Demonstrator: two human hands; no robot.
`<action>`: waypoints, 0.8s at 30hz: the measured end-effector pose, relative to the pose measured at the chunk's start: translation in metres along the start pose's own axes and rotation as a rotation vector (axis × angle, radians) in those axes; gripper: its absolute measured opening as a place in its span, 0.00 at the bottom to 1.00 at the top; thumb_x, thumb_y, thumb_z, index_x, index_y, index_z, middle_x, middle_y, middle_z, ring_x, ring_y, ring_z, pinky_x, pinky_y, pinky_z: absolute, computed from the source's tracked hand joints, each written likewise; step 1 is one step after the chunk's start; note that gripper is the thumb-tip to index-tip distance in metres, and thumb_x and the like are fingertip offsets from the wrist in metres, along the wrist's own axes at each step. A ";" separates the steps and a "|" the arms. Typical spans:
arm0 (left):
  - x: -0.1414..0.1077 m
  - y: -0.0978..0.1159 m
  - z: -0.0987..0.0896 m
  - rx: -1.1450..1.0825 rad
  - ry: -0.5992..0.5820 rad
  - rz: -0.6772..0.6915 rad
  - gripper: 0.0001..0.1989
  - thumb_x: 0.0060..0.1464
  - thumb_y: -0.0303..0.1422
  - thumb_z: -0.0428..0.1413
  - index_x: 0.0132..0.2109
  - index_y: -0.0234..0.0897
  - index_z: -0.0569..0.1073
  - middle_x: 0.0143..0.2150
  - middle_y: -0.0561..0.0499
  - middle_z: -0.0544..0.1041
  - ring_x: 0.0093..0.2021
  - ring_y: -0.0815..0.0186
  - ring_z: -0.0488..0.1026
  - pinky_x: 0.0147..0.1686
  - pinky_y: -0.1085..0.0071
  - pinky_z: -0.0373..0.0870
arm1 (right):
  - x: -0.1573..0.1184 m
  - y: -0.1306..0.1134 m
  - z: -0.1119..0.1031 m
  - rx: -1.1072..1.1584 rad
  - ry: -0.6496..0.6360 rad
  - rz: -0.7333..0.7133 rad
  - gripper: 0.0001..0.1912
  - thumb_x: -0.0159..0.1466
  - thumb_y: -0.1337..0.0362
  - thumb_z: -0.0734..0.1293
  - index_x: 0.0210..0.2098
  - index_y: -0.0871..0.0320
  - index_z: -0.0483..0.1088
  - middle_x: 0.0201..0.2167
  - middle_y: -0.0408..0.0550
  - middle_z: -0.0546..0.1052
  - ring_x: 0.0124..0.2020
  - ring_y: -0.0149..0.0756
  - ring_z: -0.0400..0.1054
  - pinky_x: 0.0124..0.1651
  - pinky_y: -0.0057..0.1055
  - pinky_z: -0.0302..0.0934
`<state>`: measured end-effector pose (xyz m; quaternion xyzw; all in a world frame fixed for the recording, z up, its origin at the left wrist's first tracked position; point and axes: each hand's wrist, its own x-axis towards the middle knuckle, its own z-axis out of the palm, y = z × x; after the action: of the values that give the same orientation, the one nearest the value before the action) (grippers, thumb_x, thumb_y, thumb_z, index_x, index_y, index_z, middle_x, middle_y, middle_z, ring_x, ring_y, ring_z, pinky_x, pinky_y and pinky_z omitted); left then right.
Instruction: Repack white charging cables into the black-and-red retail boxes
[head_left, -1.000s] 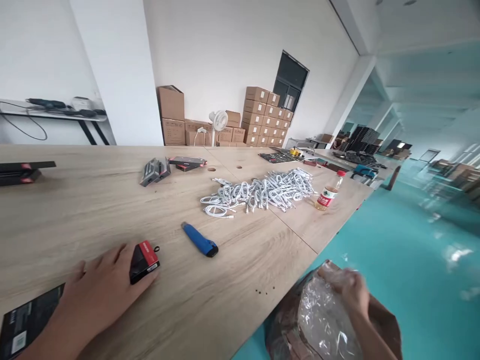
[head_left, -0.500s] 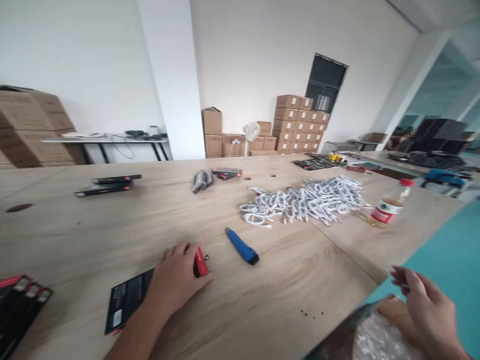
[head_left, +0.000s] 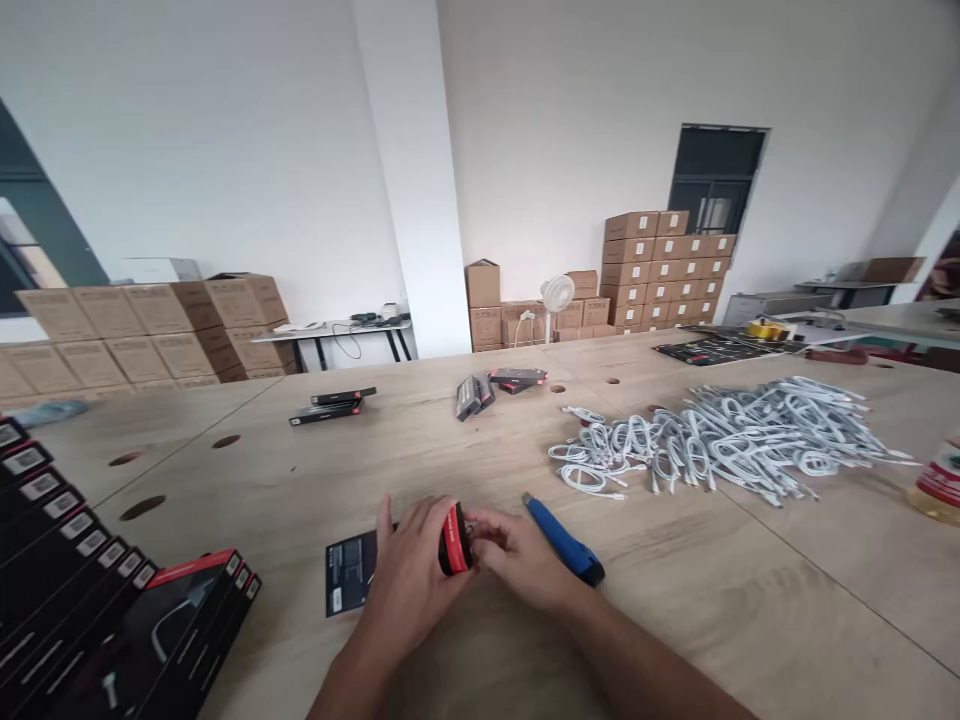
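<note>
One black-and-red box (head_left: 454, 540) sits gripped in my left hand (head_left: 415, 550). My right hand (head_left: 519, 555) meets its red end; whether it grips, I cannot tell.

The tabletop (head_left: 420, 445) before you looks like smooth, mostly matt wood-grain board. The red-ended box (head_left: 454, 542) you grip looks like smooth printed card, and the stacked boxes (head_left: 90, 600) on your left show a similar card with a faint sheen. The blue tool (head_left: 562, 540) looks like smooth plastic; the cables (head_left: 750, 440) seem sheathed in pale, flexible plastic. The far cartons (head_left: 664, 272) are dull brown cardboard.
</note>
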<state>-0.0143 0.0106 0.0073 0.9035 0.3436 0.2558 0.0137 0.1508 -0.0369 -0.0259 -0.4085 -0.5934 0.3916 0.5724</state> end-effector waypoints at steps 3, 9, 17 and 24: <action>0.000 0.006 0.000 -0.032 -0.020 0.016 0.26 0.51 0.33 0.60 0.58 0.42 0.67 0.59 0.44 0.76 0.60 0.51 0.71 0.70 0.41 0.29 | -0.014 0.001 -0.004 0.113 -0.080 0.037 0.19 0.63 0.60 0.67 0.53 0.53 0.75 0.41 0.45 0.81 0.43 0.39 0.76 0.49 0.36 0.69; 0.000 0.013 0.006 -0.093 -0.065 0.089 0.26 0.48 0.29 0.61 0.56 0.44 0.69 0.58 0.46 0.77 0.61 0.49 0.70 0.71 0.39 0.26 | -0.012 -0.009 -0.004 0.158 -0.051 0.112 0.12 0.57 0.67 0.67 0.41 0.55 0.76 0.37 0.43 0.81 0.43 0.40 0.75 0.49 0.35 0.67; -0.010 0.024 0.012 -0.249 -0.075 0.110 0.27 0.43 0.33 0.68 0.52 0.48 0.71 0.52 0.51 0.79 0.58 0.53 0.72 0.72 0.46 0.18 | -0.015 0.001 0.006 0.073 0.105 0.160 0.17 0.46 0.71 0.63 0.36 0.56 0.75 0.38 0.47 0.81 0.44 0.48 0.74 0.52 0.41 0.66; -0.012 0.021 0.016 -0.327 -0.092 0.091 0.34 0.40 0.37 0.70 0.56 0.49 0.70 0.54 0.50 0.78 0.66 0.49 0.65 0.73 0.46 0.19 | -0.016 0.008 0.004 -0.017 0.260 0.136 0.10 0.44 0.66 0.63 0.25 0.54 0.74 0.25 0.45 0.78 0.31 0.46 0.71 0.37 0.39 0.65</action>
<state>-0.0014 -0.0105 -0.0083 0.9147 0.2549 0.2670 0.1647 0.1476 -0.0487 -0.0394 -0.4999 -0.4887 0.3681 0.6130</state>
